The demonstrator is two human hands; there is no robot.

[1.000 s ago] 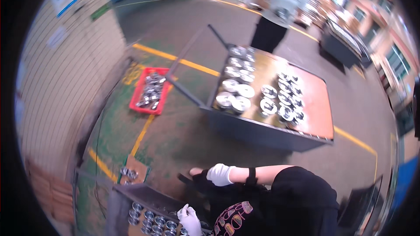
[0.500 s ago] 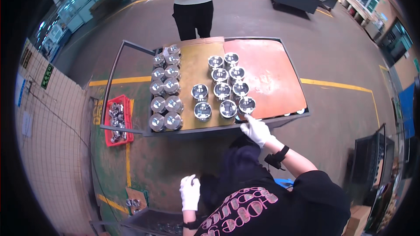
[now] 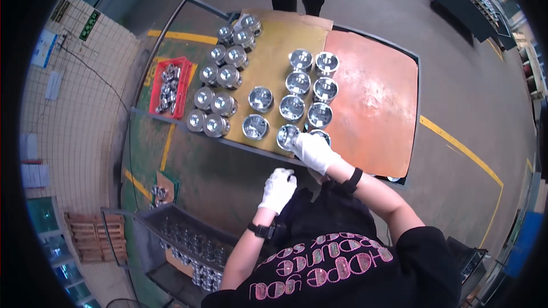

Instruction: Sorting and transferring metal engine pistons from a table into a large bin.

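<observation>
Metal part [image 3: 287, 136], upright, under right hand [image 3: 313, 151]

Cart [image 3: 171, 115]: 1, carrying 21 round metal parts in three groups.
- Left edge: 11 metal parts [image 3: 222, 103] in a double row.
- Centre: 2 metal parts [image 3: 261, 98].
- Right of centre: 8 metal parts [image 3: 298, 83] in a double row. The one nearest the near edge is partly covered.

Cover sheets on the cart: 2, one yellow-brown sheet [image 3: 274, 40] and one orange sheet [image 3: 371, 91].

Red tray [image 3: 157, 88] on the floor: 1. Its contents are too small to count.

White-gloved hands: 2, left hand [image 3: 278, 189] and right hand [image 3: 314, 151].
</observation>
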